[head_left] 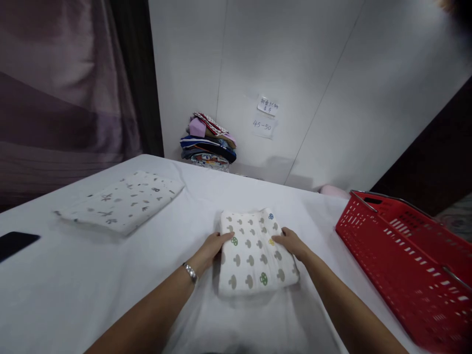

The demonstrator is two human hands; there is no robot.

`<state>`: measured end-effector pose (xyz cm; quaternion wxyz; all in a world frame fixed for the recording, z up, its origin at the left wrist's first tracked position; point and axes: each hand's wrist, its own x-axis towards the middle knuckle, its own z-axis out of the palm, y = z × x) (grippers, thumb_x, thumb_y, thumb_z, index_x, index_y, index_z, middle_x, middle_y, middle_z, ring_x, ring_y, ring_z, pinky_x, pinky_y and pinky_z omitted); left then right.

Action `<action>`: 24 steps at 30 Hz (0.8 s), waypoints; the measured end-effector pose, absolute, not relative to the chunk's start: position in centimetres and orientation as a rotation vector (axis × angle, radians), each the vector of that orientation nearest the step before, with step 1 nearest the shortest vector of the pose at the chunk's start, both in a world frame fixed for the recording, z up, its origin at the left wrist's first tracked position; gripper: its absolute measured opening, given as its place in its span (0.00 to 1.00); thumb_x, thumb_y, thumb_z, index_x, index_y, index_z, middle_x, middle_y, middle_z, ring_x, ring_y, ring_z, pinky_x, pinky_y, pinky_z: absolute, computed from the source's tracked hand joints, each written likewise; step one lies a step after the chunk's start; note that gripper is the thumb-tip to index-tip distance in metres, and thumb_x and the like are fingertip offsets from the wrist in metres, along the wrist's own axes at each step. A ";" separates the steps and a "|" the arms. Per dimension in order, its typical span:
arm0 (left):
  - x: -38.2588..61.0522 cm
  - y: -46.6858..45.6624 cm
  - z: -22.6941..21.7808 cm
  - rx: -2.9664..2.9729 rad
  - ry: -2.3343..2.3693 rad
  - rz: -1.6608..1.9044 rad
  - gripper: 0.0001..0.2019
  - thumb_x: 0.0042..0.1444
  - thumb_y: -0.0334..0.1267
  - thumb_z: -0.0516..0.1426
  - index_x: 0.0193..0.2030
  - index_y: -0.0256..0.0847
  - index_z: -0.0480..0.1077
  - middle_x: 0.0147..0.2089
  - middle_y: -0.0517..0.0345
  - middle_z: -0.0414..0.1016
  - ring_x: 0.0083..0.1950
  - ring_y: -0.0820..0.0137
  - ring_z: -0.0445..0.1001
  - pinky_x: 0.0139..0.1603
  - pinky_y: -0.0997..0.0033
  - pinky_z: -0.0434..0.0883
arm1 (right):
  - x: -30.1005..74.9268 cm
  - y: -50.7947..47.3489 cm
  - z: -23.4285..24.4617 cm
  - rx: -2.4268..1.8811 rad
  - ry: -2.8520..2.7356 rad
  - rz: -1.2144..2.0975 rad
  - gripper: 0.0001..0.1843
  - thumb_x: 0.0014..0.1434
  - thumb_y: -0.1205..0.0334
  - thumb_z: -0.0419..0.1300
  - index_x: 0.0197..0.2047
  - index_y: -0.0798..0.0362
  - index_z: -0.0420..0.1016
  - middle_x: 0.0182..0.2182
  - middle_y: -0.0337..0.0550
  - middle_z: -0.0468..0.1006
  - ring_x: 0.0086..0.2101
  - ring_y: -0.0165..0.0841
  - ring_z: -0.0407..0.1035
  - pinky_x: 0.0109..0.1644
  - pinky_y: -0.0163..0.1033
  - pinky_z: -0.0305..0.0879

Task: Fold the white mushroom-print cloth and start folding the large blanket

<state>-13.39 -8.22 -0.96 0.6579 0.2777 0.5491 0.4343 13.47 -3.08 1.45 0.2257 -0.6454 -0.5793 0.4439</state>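
A folded white cloth with a mushroom print, mostly grey-beige with a few green, yellow and blue ones, is at the middle front of the table. My left hand grips its left edge, thumb on top and fingers underneath. On the opposite edge, my right hand pinches the cloth the same way. Whether the cloth rests fully on the table or is slightly raised, I cannot tell. To the left lies another folded white cloth with small grey figures, flat and apart from my hands.
A red plastic basket stands at the right edge. Folded fabrics are piled at the back against the wall, left of two paper notes. A dark flat object lies at the far left. White cloth covers the table.
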 end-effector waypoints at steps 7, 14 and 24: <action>-11.0 -8.2 -0.1 1.070 1.502 1.125 0.23 0.43 0.48 0.64 0.43 0.38 0.68 0.44 0.48 0.76 0.42 0.60 0.75 0.39 0.68 0.69 | 11.2 -4.2 2.6 -1.957 -2.097 0.527 0.13 0.53 0.57 0.57 0.40 0.53 0.65 0.37 0.50 0.75 0.38 0.41 0.70 0.38 0.39 0.60; -8.7 -8.6 0.9 1.242 1.492 1.199 0.23 0.42 0.46 0.64 0.44 0.39 0.66 0.43 0.50 0.75 0.43 0.61 0.73 0.39 0.69 0.67 | 7.3 -7.9 4.6 -1.737 -2.444 0.111 0.13 0.60 0.58 0.50 0.44 0.56 0.64 0.40 0.53 0.74 0.40 0.41 0.70 0.40 0.39 0.59; -8.2 -10.6 4.0 0.878 1.032 1.022 0.24 0.45 0.57 0.59 0.40 0.39 0.67 0.37 0.53 0.75 0.36 0.66 0.75 0.33 0.69 0.72 | 8.6 -9.1 8.2 -1.661 -2.384 0.553 0.38 0.54 0.35 0.51 0.58 0.54 0.61 0.47 0.53 0.74 0.47 0.44 0.68 0.46 0.41 0.60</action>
